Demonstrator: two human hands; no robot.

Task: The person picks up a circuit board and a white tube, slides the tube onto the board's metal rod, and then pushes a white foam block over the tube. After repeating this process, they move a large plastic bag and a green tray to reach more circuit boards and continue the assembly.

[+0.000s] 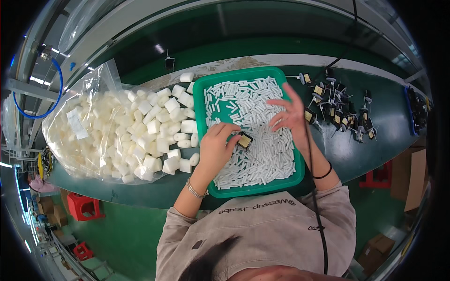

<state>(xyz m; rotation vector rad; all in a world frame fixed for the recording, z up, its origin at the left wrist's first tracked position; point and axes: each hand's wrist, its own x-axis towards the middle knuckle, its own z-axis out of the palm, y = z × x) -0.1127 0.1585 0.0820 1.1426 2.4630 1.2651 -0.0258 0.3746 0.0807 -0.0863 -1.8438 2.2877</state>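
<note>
My left hand (218, 143) is closed on a small black part with a yellowish face (244, 140), held over the green tray (200, 117). A layer of short white tubes (262, 161) covers much of the tray's floor. Above the tray's right side hovers my right hand (293, 114), its fingers spread and nothing visible in them. Just right of the tray lies a loose pile of similar black parts with thin rods (344, 110). What my left fingertips cover on the held part is hidden.
A clear plastic bag (89, 136) spills white foam pieces (152, 126) against the tray's left side. One black part (169, 62) stands beyond the table's far edge. A black cable (318, 210) hangs down past my right arm. Red stools (84, 206) stand on the floor at left.
</note>
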